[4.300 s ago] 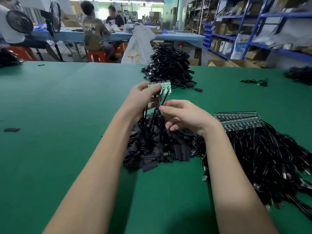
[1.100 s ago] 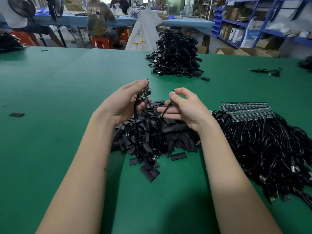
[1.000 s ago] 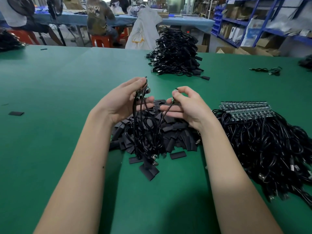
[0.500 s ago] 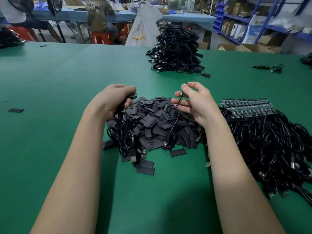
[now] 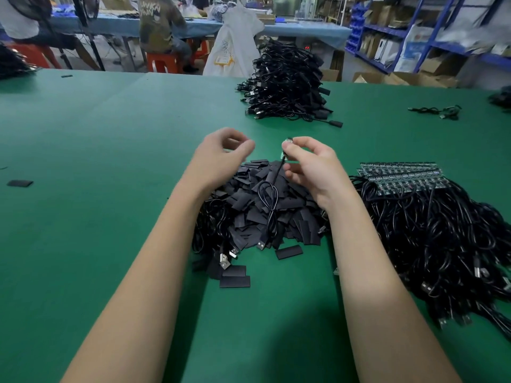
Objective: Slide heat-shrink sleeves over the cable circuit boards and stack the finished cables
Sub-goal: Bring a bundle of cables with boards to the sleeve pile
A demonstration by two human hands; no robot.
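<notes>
A green table [image 5: 83,150] fills most of the view, and three black masses lie on it: a tangled heap of unsleeved cables [image 5: 442,230] at the right, with their circuit boards [image 5: 401,176] laid in a neat row along its far edge; a tall stack of finished cables [image 5: 287,84] further back, well apart from the hands; and, between the forearms, a low pile of flat heat-shrink sleeves [image 5: 257,205]. A few more cables lie at the left foot of that pile, their USB plugs [image 5: 225,262] showing. The right hand [image 5: 312,167] pinches one cable [image 5: 269,205] by its small board [image 5: 288,142], thumb and forefinger closed on it, so the wire hangs in a loose loop down onto the sleeves. The left hand [image 5: 221,158] hovers just beside, fingers curled and seemingly holding nothing, though motion blur leaves that uncertain. The cable looks light and limp, so it should be steered by the stiff board, held at its edges; the board is small and probably fragile at its solder joint. The sleeves appear thin, flattened and soft, and would likely need squeezing open before one slides on. The board's far end is tiny, part of it hidden by the fingertips, and the right-hand heap runs out of view.
</notes>
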